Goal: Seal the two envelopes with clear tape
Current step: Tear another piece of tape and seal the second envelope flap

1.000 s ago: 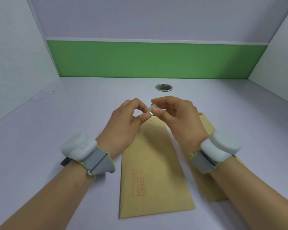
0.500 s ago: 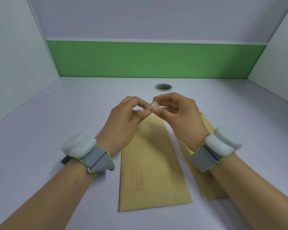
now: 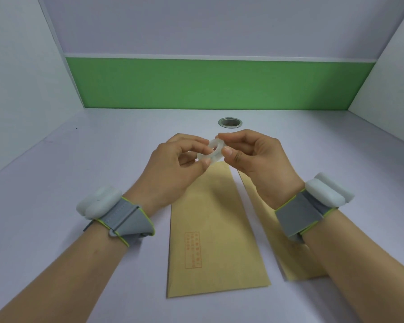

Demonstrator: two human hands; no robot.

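Left hand [image 3: 173, 169] and right hand [image 3: 259, 159] both pinch the tape roll [image 3: 210, 151] above two envelopes [image 3: 215, 229], fingers curled.

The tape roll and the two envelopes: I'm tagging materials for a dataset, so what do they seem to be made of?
Tape roll: looks like clear plastic film wound in a ring, milky and translucent with a soft sheen; its core can't be told. Left envelope: seemingly kraft paper, matte yellow-brown, flat, with a red printed box. Right envelope: same matte brown paper look, partly hidden under the right forearm.
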